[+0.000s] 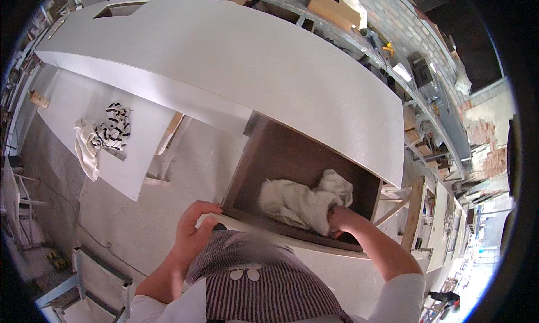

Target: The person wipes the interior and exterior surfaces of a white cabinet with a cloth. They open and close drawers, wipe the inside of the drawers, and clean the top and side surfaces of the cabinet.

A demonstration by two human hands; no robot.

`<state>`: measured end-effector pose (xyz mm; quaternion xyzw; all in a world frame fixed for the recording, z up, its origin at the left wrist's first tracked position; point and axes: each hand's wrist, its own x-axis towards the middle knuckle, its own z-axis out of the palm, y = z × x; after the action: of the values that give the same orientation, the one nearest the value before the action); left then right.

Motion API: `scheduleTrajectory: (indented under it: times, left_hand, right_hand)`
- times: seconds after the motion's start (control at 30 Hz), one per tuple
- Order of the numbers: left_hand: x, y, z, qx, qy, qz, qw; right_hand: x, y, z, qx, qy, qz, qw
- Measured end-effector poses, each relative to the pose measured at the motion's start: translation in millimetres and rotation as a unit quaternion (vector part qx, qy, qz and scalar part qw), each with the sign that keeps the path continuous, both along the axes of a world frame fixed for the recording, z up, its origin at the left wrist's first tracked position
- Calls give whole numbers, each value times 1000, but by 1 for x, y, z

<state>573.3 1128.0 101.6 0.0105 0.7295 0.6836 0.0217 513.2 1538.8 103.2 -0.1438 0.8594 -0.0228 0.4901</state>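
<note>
An open drawer (282, 150) with a dark brown inside juts toward me from a long white cabinet (252, 62). A crumpled off-white cloth (290, 201) lies on the drawer bottom. My right hand (340, 220) is inside the drawer, holding the cloth near its front right corner; the cloth covers most of the fingers. At the front left corner, my left hand (194, 227) grips the drawer's rim with bent fingers. I wear a striped apron (269, 289), close against the drawer front.
On the left, a white panel (139, 167) carries a striped cloth (113, 125) and a pale cloth (86, 150). A metal frame (101, 276) stands at the lower left. Behind the cabinet runs a cluttered shelf with a cardboard box (332, 7). A cable (97, 239) crosses the floor.
</note>
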Motion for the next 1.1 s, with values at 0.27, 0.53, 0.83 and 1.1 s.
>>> scheduleTrajectory:
  times: [0.27, 0.53, 0.83, 1.1]
  left_hand:
    - [0, -2, -7, 28, -23, -5, 999]
    - [-3, -15, -12, 79, 2, -35, 996]
    - [-9, -8, -36, 30, -15, 25, 999]
    - [-18, -21, -41, -34, -6, 39, 999]
  right_hand:
    - [-24, -85, 13, -219, -123, -513, 821]
    - [106, 154, 143, -419, 256, -634, 598]
    - [329, 281, -27, 218, 230, -565, 762]
    - [300, 135, -76, 120, 100, -629, 761]
